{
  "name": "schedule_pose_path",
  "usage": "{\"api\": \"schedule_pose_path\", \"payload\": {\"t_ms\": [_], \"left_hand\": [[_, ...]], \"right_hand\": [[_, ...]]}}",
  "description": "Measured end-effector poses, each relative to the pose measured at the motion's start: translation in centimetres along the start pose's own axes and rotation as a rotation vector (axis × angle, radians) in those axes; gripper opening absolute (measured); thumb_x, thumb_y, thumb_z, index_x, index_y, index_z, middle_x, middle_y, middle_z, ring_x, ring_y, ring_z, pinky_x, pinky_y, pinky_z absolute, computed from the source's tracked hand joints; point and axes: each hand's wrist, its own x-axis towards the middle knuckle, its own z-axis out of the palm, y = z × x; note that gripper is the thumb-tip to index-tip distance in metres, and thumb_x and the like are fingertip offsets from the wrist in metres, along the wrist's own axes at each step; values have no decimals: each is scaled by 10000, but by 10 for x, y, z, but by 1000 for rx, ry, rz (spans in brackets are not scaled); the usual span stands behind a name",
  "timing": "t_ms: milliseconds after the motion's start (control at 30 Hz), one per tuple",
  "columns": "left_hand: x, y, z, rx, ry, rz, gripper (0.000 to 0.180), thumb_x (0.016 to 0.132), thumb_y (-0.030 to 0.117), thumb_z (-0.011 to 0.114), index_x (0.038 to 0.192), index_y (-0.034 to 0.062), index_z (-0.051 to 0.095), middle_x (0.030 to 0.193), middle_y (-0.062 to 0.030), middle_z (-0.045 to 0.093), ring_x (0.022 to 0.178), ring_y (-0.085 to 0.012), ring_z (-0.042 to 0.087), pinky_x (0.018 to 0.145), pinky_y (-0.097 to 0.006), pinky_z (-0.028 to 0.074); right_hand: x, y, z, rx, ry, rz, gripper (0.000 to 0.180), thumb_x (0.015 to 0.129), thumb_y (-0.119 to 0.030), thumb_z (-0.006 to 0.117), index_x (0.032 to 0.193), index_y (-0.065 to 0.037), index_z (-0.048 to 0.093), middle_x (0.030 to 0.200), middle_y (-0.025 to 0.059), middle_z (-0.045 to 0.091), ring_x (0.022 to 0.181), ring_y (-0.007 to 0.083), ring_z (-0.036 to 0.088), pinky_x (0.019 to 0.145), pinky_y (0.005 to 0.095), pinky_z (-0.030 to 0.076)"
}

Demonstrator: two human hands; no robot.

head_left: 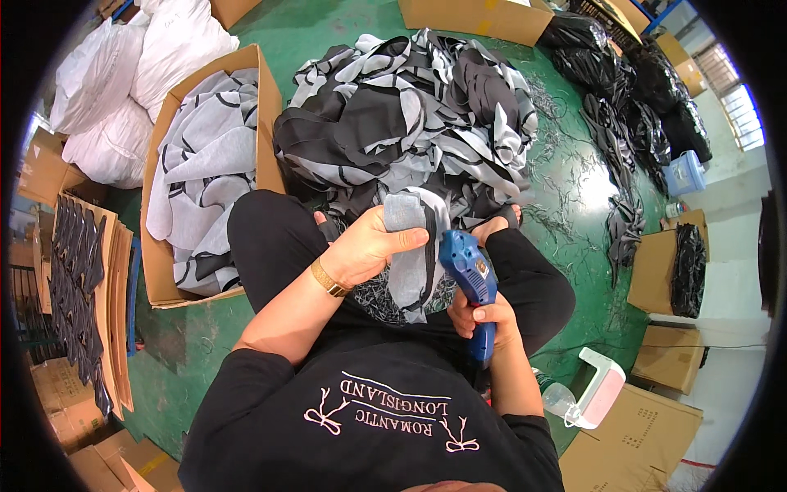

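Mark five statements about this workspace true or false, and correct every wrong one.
1. The right hand grips a blue handheld tool. True.
2. The left hand is empty. False: it holds a gray-and-black fabric piece.
3. The open cardboard box stands to the right of the fabric heap. False: it stands to the left.
4. White bags lie to the left of the fabric heap. True.
5. The floor is red. False: it is green.
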Motion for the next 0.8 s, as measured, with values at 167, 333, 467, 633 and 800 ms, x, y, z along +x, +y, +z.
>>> {"api": "schedule_pose_path", "payload": {"t_ms": [167,333,467,633,800], "left_hand": [[-1,1,-2,-137,62,-50,270,881,117,644,1126,10,606,1043,-41,658,927,-123,624,832,-289,493],[1,6,-3,-69,172,-3,335,863,122,648,1166,3,570,1067,-69,654,921,-149,638,833,-310,507],[0,8,-2,-107,137,40,380,850,72,653,1209,14,543,1096,-56,642,966,-139,620,866,-304,488],[1,7,0,-98,128,68,433,848,26,655,1250,39,496,1098,-29,624,977,-108,597,856,-279,485],[-2,3,-5,3,89,75,526,834,19,665,1316,44,455,1182,-33,599,1052,-106,572,909,-288,461]], "right_hand": [[-2,-8,2,2,44,-60,319,613,-138,681,842,5,510,598,66,449,525,163,447,426,282,390],[-11,-4,2,-74,85,-45,339,589,-131,694,840,7,512,590,63,460,517,166,457,435,283,391],[-14,-2,2,-161,101,30,370,583,-156,695,874,18,548,596,74,498,505,186,492,482,289,414],[-15,3,0,-165,126,73,372,576,-151,703,873,14,548,613,78,510,506,179,498,487,286,414],[-9,3,6,-105,72,73,372,578,-142,704,878,9,542,598,74,490,508,173,481,482,281,404]]}}
